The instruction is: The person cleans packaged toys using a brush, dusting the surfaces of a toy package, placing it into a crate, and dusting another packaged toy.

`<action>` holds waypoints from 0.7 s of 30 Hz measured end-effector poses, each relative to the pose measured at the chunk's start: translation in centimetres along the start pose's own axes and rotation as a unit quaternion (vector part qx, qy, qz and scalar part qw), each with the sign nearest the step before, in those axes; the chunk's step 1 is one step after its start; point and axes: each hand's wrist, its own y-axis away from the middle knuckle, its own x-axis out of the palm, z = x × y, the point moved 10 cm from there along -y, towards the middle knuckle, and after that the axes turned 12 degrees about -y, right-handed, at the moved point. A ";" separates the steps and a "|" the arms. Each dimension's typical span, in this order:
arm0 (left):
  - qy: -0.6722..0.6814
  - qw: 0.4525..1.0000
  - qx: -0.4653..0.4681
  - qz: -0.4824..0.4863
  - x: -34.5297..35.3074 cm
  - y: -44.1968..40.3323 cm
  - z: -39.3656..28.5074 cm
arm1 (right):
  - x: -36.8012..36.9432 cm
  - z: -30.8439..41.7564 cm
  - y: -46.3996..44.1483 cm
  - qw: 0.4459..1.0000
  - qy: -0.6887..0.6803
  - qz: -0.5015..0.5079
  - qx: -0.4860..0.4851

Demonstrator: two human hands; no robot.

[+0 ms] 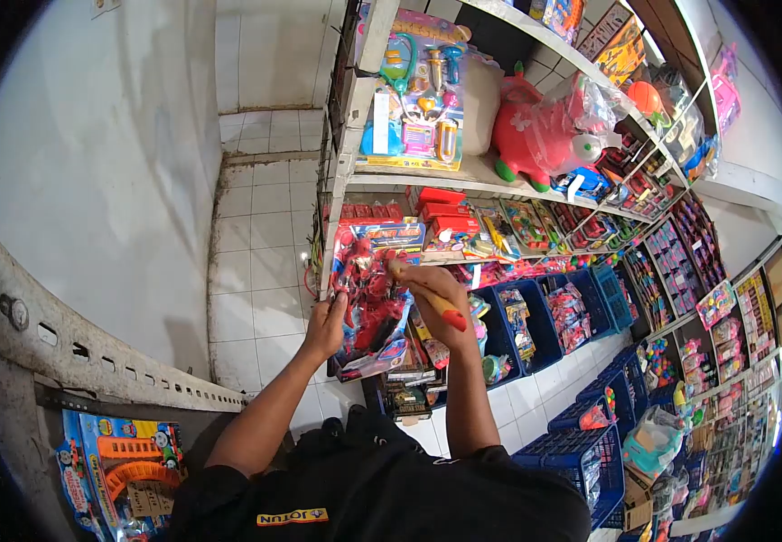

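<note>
My left hand [326, 327] grips the left edge of a boxed red action-figure toy [375, 312], its thumb on the front. The package is held upright before the shelf, with red figures under a shiny clear cover. My right hand [436, 294] is closed around a wooden-handled tool [446, 311] with a red butt end. The tool's other end reaches the upper right part of the package; its kind is unclear from here.
A metal shelf [499, 176] holds a toy doctor set [420, 99] and a red inflatable animal [540, 131]. Blue crates [535, 330] of toys line the floor at right. A slotted metal beam [93, 348] crosses at left, above a boxed train-track toy [129, 470].
</note>
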 end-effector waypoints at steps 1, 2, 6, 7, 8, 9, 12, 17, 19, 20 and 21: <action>-0.012 1.000 0.004 0.009 0.0 0.1 -0.4 | -0.2 0.1 -0.2 0.999 -0.018 -0.027 -0.004; -0.024 1.000 0.008 0.018 0.1 0.2 -0.7 | -0.5 0.2 -0.3 0.998 -0.036 -0.055 -0.007; -0.040 0.998 0.030 0.037 1.2 0.3 -0.7 | -1.6 -0.4 -0.9 0.989 -0.043 -0.135 0.028; -0.039 0.998 0.029 0.042 1.4 0.4 -0.5 | -1.4 -0.4 -1.0 0.990 -0.047 -0.134 0.023; -0.039 0.998 0.028 0.047 1.5 0.4 -0.3 | -1.1 -0.4 -1.0 0.990 -0.052 -0.133 0.018; -0.039 0.998 0.026 0.053 1.5 0.4 -0.4 | -0.7 -0.5 -1.0 0.989 -0.059 -0.132 0.013; -0.037 0.998 0.036 0.019 0.5 0.5 -1.1 | 0.6 -0.3 -0.4 0.984 -0.111 -0.126 0.055; -0.035 0.999 -0.009 0.000 -0.1 0.1 0.3 | 1.1 -1.2 0.6 0.983 -0.132 -0.115 0.063; 0.000 1.000 -0.028 -0.014 -0.1 -0.2 0.2 | 1.8 -1.9 1.4 0.989 -0.111 -0.091 0.044; 0.034 0.998 -0.044 -0.016 0.0 -0.2 0.3 | 2.4 -0.8 1.5 0.995 -0.073 -0.061 -0.023; 0.013 0.998 -0.056 -0.007 0.4 -0.1 0.6 | 3.1 0.5 1.9 0.995 -0.034 -0.034 -0.086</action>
